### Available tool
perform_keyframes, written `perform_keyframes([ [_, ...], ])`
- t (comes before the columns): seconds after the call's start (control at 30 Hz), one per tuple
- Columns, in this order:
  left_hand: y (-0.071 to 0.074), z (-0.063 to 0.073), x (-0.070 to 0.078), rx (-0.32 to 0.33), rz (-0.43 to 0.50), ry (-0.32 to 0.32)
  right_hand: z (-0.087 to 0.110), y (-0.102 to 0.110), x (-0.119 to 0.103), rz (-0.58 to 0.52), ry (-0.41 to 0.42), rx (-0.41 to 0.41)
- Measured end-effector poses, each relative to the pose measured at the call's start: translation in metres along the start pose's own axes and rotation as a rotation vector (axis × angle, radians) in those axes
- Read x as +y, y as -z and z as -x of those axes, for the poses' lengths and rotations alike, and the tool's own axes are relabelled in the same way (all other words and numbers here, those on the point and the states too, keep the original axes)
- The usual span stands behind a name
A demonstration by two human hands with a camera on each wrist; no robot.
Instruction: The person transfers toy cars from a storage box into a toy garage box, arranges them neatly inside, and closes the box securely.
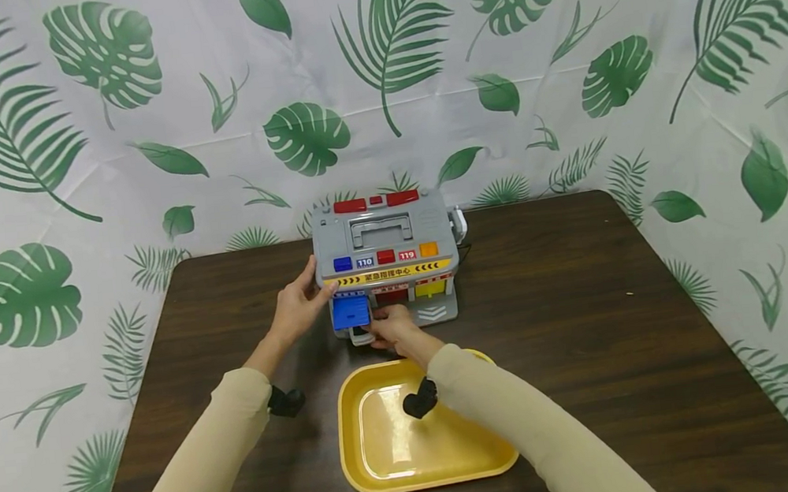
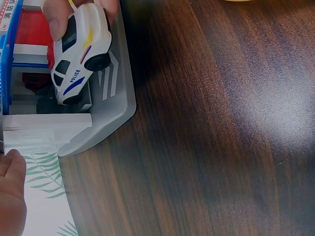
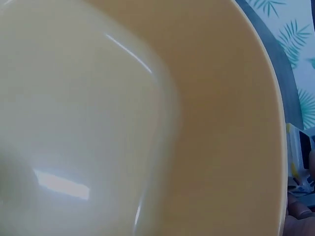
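Note:
A grey toy emergency station (image 1: 336, 240) stands at the back of the table, its blue garage door (image 1: 350, 312) swung up. My left hand (image 1: 295, 307) steadies the station's left side, fingers along the edge and thumb toward the front. Below the raised door, my right hand (image 1: 396, 329) grips a white toy police car (image 2: 81, 54) between thumb and fingers. In the left wrist view the car is tilted, one end at the bay opening and over the grey ramp (image 2: 120, 98). Part of the car (image 3: 299, 157) also shows at the right wrist view's edge.
A yellow tray (image 1: 353, 456) lies in front of the station, beneath my right forearm. The station has a red door (image 1: 392, 296) and a yellow door (image 1: 430, 287) beside the blue one. Leaf-printed cloth (image 1: 216, 176) hangs right behind the brown table (image 1: 587, 322).

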State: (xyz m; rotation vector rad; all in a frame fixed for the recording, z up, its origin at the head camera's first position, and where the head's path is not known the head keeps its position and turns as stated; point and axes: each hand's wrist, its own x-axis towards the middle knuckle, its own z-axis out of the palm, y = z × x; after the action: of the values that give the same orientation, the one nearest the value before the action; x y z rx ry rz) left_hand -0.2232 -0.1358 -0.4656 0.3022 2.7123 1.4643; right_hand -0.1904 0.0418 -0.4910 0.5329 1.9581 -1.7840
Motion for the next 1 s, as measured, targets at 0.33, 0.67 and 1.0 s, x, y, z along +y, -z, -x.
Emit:
perform_keyframes([
  [0.33,0.0,0.0,0.001,-0.007,0.003,0.009,-0.095,-0.005,0.059,-0.126,0.024,0.035],
  [0.67,0.0,0.002,0.002,0.0,0.003,-0.001,-0.142,-0.01,0.09,-0.211,0.046,0.085],
  [1.0,0.0,0.002,0.002,-0.001,0.006,0.009,-0.147,-0.012,0.096,-0.226,0.08,0.077],
])
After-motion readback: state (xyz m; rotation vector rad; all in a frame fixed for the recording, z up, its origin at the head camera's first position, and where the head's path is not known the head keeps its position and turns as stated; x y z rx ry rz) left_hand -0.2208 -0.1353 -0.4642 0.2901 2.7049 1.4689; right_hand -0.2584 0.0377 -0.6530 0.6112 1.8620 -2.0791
